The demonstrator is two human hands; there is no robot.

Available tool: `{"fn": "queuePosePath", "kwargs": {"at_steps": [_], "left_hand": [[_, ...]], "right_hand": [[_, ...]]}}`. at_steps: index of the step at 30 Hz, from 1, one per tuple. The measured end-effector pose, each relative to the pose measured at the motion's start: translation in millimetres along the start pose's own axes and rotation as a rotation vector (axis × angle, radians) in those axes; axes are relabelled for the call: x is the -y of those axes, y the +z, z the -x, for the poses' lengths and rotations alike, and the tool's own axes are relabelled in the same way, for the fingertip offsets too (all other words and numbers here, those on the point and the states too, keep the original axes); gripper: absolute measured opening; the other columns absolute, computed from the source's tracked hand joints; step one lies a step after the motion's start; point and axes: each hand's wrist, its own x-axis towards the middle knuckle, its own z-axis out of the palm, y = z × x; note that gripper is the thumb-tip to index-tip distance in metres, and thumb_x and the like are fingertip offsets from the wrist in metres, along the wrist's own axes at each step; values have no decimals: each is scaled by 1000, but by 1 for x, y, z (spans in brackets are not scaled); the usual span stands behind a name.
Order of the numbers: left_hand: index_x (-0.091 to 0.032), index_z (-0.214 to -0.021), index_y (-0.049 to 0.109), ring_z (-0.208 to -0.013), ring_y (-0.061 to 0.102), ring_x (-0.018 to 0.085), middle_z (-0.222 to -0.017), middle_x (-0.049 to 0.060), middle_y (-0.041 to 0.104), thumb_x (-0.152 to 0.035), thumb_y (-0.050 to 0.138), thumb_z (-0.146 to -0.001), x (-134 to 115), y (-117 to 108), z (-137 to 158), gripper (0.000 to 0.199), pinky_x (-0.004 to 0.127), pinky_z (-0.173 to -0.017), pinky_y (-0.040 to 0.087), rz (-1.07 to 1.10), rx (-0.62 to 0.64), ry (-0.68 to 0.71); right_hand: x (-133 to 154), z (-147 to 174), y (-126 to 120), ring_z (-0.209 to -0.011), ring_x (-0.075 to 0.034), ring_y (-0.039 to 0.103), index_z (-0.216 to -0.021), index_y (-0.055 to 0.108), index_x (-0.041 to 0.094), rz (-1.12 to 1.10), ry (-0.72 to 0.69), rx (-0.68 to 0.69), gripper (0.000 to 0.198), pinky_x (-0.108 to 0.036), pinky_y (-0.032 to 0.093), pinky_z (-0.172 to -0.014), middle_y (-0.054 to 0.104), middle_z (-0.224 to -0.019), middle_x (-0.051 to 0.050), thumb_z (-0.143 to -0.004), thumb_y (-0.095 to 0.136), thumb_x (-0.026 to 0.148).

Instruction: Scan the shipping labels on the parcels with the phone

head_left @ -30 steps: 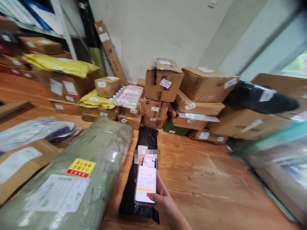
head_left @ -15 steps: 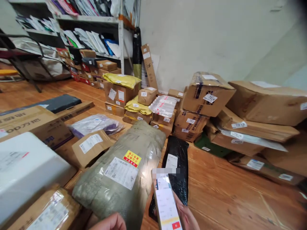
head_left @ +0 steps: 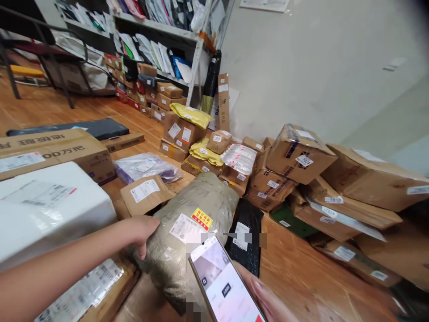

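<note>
Parcels everywhere on the wooden floor (head_left: 321,273). Left hand (head_left: 140,230) rests on the near end of a big grey-green bundle (head_left: 191,223), fingers curled loosely over its edge. Right hand (head_left: 268,299) grips a phone (head_left: 223,284), screen lit, just beside a black bag (head_left: 246,235).

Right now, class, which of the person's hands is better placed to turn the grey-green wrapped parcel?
Probably the left hand: it already rests on the grey-green parcel at its near-left edge. The right hand is occupied holding the phone.
</note>
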Motion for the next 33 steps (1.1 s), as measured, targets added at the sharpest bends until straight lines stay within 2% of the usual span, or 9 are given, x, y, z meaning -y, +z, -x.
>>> {"fn": "queuePosePath", "kwargs": {"at_steps": [3,5,8,10,11,15,19,27,33], "left_hand": [[-5,-113,57,-97,62,32,-107,19,67,-17,89,-43,-10,-9,9,78,37,-86,49,-83,87,-23],[-5,-115,55,-101,61,34,-110,21,65,-22,89,-45,-11,-13,11,79,38,-88,49,-74,128,1],[-6,-117,54,-104,60,36,-113,23,63,-26,89,-46,-6,-14,8,82,39,-90,48,-63,171,14],[-6,-117,54,-104,60,37,-113,23,63,-26,89,-44,-3,-12,5,84,39,-90,48,-55,178,6],[-6,-117,54,-105,60,37,-114,23,63,-25,89,-43,-2,-11,4,84,39,-90,48,-54,181,3],[-10,-118,53,-107,59,36,-116,20,62,-20,86,-44,-2,-10,4,81,37,-91,47,-58,189,-1],[-9,-118,52,-107,59,36,-117,21,62,-19,85,-47,-3,-12,7,79,38,-92,47,-68,174,7],[-6,-118,52,-110,57,37,-119,22,60,-27,89,-46,-3,-10,6,84,41,-95,47,-62,175,19],[-7,-117,52,-109,58,36,-118,22,61,-26,89,-47,-5,-12,8,81,40,-95,47,-74,180,7]], "right_hand": [[14,-14,16,-129,-29,45,-126,55,26,106,-16,11,58,-45,26,-113,54,-137,-6,-77,57,57],[21,-21,24,-121,-29,53,-125,55,24,146,0,-6,61,-45,33,-109,59,-131,-9,-75,59,59],[27,-28,33,-94,-27,66,-125,54,21,136,35,-1,68,-43,48,-91,65,-119,-11,-72,61,62],[28,-32,37,-79,-25,68,-125,53,20,132,45,35,68,-40,53,-76,67,-113,-12,-72,61,63],[29,-33,38,-77,-24,68,-125,53,20,128,49,50,67,-39,53,-73,68,-111,-12,-73,60,62],[29,-36,40,-95,-21,64,-117,59,20,145,15,30,60,-32,48,-86,68,-109,-8,-73,62,60],[30,-37,41,-100,-22,62,-111,62,20,170,-5,28,57,-31,46,-88,68,-107,-7,-73,61,62],[29,-40,37,-89,-25,65,-114,59,18,156,15,29,63,-37,53,-74,67,-107,-12,-71,61,63],[30,-40,37,-79,-25,67,-124,53,20,118,58,65,70,-40,55,-69,67,-110,-13,-70,62,63]]}}
